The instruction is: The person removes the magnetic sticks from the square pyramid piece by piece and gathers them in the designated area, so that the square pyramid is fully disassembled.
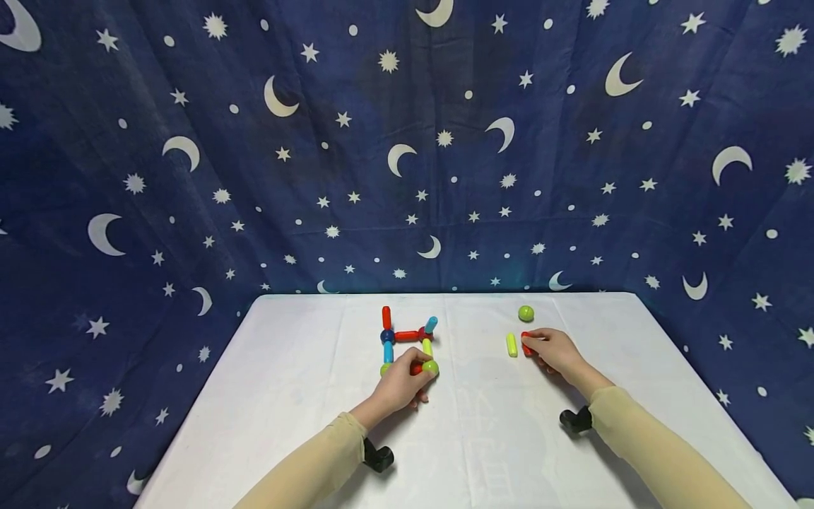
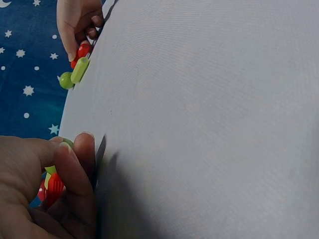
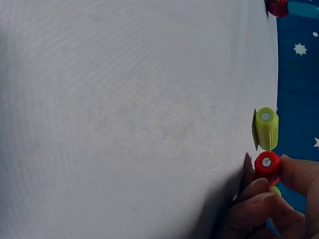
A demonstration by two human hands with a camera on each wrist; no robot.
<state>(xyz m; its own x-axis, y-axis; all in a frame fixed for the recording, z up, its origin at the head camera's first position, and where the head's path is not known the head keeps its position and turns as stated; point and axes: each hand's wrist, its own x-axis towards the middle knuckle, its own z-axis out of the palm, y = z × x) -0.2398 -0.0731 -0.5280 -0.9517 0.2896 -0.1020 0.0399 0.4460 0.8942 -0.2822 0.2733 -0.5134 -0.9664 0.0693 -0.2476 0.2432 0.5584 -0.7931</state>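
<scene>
Rod-and-ball frame (image 1: pixel 407 336) on white table (image 1: pixel 483 438), starry curtain (image 1: pixel 356 162) behind

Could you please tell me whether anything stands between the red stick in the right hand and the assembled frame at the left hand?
Yes, a yellow-green stick lies just left of the red stick in the right hand. Past it, nothing visible stands in the way to the frame that the left hand grips.

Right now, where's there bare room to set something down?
On the table, left of the frame, and between the frame and loose yellow stick. Crowded: at the frame and left hand, and around the right hand, held red stick, yellow stick and loose green ball.
</scene>
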